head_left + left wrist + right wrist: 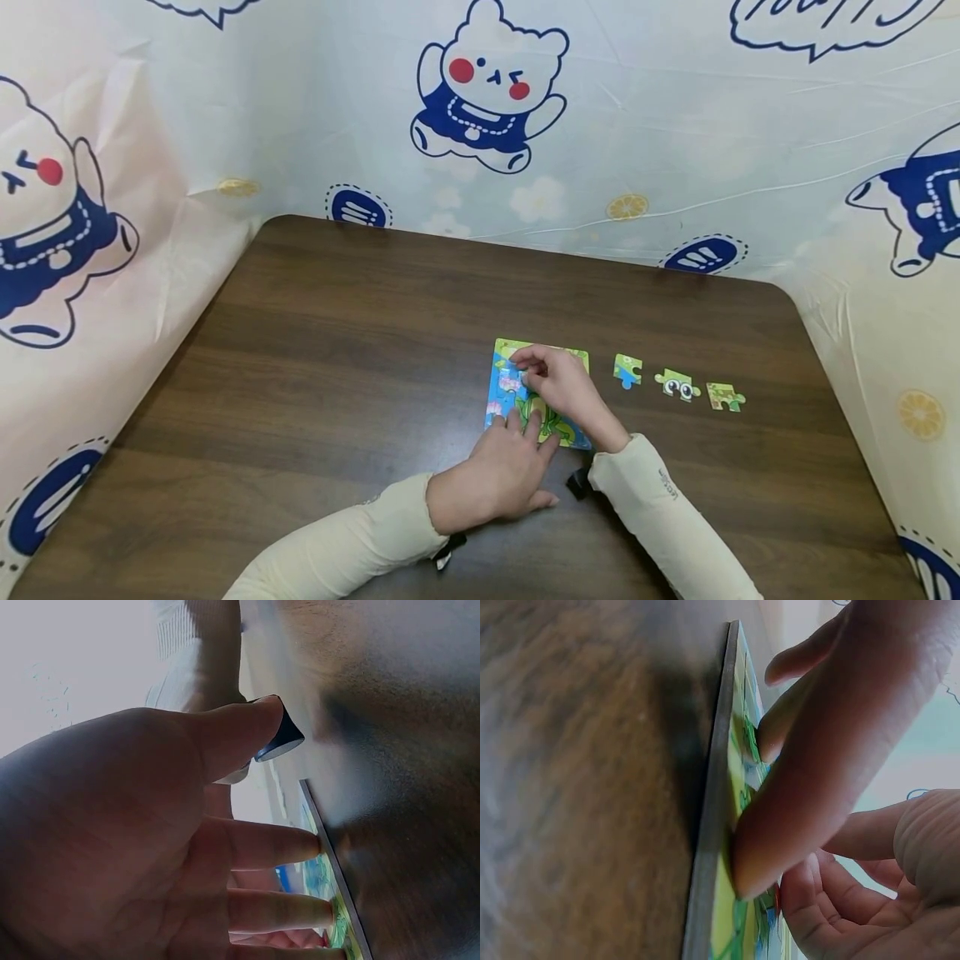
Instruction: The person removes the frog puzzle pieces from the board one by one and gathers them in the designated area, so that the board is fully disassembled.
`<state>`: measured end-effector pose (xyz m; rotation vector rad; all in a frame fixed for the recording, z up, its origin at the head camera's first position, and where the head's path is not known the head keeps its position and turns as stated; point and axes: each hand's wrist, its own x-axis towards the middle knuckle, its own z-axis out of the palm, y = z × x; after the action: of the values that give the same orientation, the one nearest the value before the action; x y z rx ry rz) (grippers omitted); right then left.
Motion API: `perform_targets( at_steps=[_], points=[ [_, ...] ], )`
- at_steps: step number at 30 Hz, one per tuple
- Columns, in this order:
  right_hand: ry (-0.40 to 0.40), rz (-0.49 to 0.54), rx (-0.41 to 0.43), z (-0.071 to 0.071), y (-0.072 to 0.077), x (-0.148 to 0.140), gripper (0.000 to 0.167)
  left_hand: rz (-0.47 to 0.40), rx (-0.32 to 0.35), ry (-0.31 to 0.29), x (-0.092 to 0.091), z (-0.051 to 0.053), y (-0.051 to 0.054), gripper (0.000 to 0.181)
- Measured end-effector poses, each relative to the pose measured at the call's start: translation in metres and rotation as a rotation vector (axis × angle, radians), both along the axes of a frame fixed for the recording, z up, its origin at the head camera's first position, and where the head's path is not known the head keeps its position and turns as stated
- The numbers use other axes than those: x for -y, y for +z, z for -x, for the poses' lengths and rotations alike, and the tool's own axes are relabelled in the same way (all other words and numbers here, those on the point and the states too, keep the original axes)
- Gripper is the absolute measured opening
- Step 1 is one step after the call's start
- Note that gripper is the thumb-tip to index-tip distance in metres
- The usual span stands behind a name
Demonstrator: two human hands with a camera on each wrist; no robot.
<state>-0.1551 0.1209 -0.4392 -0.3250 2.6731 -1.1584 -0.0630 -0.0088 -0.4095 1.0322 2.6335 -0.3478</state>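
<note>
Seemingly assembling the square green-and-blue jigsaw puzzle on the brown wooden counter: touching with spread left hand, bunching right hand, cannot tell whether clamped on anything; next, probably calls for loose, knobbed green pieces.

Padded cream sleeves, small dark lettering, black wrist attachments

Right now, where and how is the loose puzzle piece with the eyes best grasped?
Probably a pinch on its far and near edges, from above: the eyes piece lies flat on the table, knobs jut left and right, and another loose piece sits close on its right.
</note>
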Motion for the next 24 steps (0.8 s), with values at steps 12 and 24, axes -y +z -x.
perform_targets(
  at_steps=[12,24],
  points=[
    [-0.01,0.052,0.033,-0.001,-0.002,-0.001,0.029,-0.003,0.006,-0.004,0.001,0.0,0.0,0.078],
    [-0.045,0.438,0.285,0.007,0.003,-0.013,0.033,-0.008,0.018,0.005,0.001,0.001,0.0,0.078]
  ],
)
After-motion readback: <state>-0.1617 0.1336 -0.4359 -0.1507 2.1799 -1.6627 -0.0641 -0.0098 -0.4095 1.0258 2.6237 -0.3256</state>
